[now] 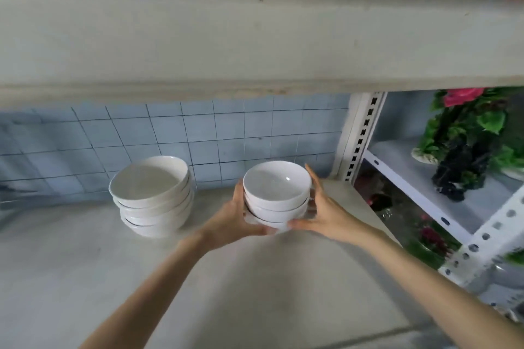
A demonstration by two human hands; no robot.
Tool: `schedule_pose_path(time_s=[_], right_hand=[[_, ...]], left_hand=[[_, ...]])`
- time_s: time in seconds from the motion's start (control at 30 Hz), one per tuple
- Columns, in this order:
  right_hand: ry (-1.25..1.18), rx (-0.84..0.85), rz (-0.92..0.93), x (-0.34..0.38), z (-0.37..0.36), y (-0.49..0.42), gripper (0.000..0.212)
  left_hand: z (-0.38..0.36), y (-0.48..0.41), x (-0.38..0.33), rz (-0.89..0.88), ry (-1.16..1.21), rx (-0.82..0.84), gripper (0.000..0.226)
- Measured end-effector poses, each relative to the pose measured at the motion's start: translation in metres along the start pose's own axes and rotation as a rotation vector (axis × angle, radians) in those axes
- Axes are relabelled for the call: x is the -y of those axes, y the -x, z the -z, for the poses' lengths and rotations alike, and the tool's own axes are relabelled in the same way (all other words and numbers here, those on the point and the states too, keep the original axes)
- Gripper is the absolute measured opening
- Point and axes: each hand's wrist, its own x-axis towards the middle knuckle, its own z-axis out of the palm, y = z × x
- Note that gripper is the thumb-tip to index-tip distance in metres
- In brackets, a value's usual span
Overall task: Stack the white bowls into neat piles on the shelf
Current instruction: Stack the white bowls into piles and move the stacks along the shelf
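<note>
A small pile of three white bowls (276,195) is held between both hands near the back right of the grey shelf (255,278). My left hand (232,218) cups its left side with the thumb under the lowest bowl. My right hand (320,207) grips its right side, fingers up along the rims. I cannot tell whether the pile touches the shelf. To the left stands a taller pile of several wider white bowls (153,195), leaning slightly, close to the tiled wall.
A thick shelf board (255,45) hangs low overhead. Blue tiles (198,136) form the back wall. A white perforated upright (361,133) bounds the shelf on the right; beyond it stand artificial flowers (470,136) on a neighbouring rack.
</note>
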Motion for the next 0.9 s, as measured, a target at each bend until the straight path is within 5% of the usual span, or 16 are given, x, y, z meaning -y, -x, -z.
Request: schedule_pose_path(time_s=[0.5, 0.9], right_hand=[[-0.048, 0.036, 0.173, -0.02, 0.01, -0.021, 0.137], [-0.121, -0.031, 0.367, 0.038, 0.052, 0.025, 0.125]], left_hand=[[-0.011, 0.002, -0.007, 0.04, 0.191, -0.16, 0.11], [-0.013, 0.046, -0.08, -0.114, 0.234, -0.346, 0.109]])
